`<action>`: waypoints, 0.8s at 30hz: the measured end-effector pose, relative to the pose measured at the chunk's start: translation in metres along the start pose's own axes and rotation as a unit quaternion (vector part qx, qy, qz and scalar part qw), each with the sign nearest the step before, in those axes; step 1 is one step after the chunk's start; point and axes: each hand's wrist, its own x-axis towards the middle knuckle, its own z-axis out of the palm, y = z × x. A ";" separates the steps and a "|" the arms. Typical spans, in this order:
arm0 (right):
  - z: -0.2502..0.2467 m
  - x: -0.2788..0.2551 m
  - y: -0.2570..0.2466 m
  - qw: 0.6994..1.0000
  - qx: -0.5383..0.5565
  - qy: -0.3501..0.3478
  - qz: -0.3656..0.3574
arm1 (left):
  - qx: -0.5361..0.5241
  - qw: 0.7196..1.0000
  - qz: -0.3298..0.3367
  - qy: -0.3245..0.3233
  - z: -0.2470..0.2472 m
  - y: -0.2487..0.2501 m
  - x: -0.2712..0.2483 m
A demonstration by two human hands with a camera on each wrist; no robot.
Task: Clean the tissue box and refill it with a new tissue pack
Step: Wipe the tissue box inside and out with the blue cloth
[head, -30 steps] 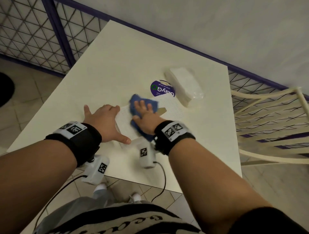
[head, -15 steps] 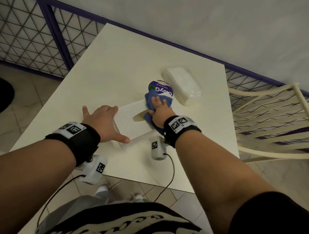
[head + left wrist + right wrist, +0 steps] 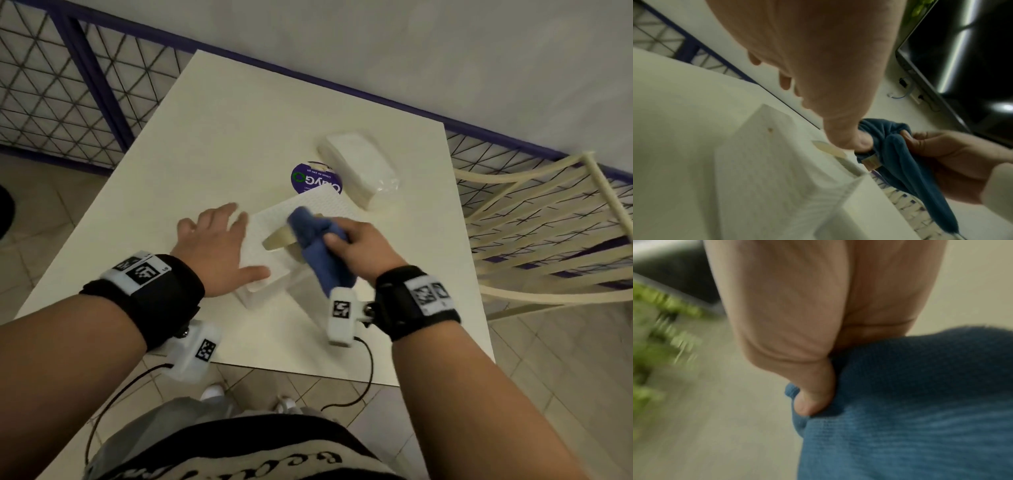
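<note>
Indoor room: white table point(image 3: 239, 113), tiled floor point(image 3: 51, 212), wall screen point(image 3: 966, 53).

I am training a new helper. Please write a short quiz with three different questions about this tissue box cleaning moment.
1. True or false: the right hand holds the blue cloth.
2. Which hand rests on the tissue box?
3. The new tissue pack lies: A) inside the box, B) on the table beyond the box, C) on the chair.

Key: 1 true. 2 the left hand, fingers spread, thumb at the near edge. 3 B.
</note>
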 end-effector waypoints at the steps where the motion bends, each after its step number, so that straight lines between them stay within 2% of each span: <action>1: -0.011 -0.007 0.011 0.996 0.071 0.052 0.021 | -0.018 0.999 0.042 0.011 -0.001 0.008 0.002; 3: -0.025 -0.021 0.029 0.975 0.168 0.129 0.065 | -0.030 0.993 0.117 -0.016 0.000 0.023 0.007; 5: -0.030 -0.028 0.045 0.961 0.197 0.168 0.101 | -0.004 0.987 0.147 -0.066 0.006 0.034 0.015; 9: -0.023 -0.040 0.057 0.958 0.175 0.178 0.138 | 0.027 0.983 0.149 -0.105 0.014 0.045 0.030; 11: -0.019 -0.044 0.054 0.962 0.171 0.168 0.130 | -0.026 0.983 0.130 -0.124 0.012 0.047 0.036; 14: -0.017 -0.046 0.042 0.968 0.173 0.154 0.100 | -0.160 0.974 0.092 -0.133 0.002 0.042 0.044; 18: -0.021 -0.045 0.016 0.964 0.235 0.115 0.050 | -0.365 0.923 0.059 -0.104 -0.024 0.029 0.053; 20: -0.014 -0.042 -0.001 0.955 0.288 0.064 0.015 | -0.436 0.895 0.043 -0.076 -0.030 0.025 0.059; 21: -0.005 -0.040 -0.008 0.965 0.262 0.026 -0.005 | -0.472 0.878 0.037 -0.067 -0.033 0.025 0.060; 22: 0.005 -0.037 -0.016 0.982 0.185 -0.020 -0.025 | -0.511 0.856 0.034 -0.065 -0.033 0.024 0.062; 24: 0.025 -0.028 -0.023 0.996 -0.023 -0.076 -0.049 | -0.574 0.814 0.031 -0.082 -0.031 0.022 0.063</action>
